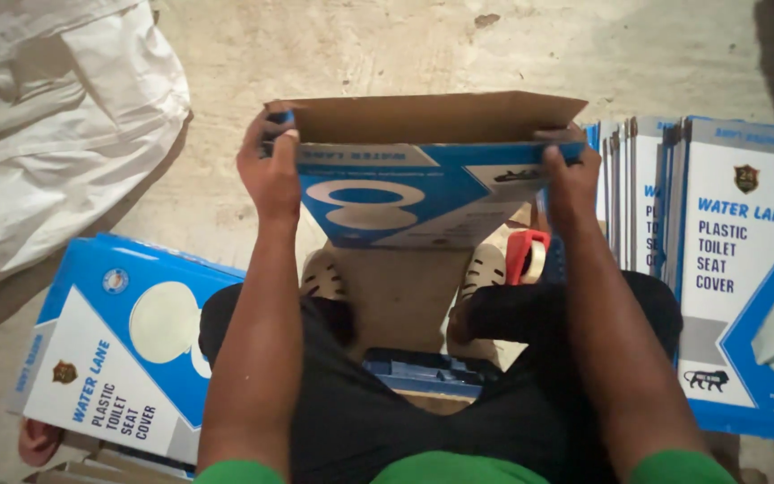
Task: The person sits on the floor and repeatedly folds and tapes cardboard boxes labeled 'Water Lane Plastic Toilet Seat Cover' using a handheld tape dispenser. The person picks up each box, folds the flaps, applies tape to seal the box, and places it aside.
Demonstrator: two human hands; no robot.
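The left hand (269,166) and the right hand (571,172) each pinch an upper corner of a flat blue-and-white printed cardboard carton (423,184), held upright above the person's knees with its brown flap raised. A red tape dispenser (526,255) lies just beside the right forearm. Matching cartons stand stacked to the right (727,269) and lie to the left (118,350) on the concrete floor (387,45).

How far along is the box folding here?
Done, it seems: one blue and white box lies flat on the floor at the person's left. In hand: the left hand and right hand grip the two ends of another box, its brown flap open. Left: a row of flat boxes stands at the right. The tape roll sits by the feet.
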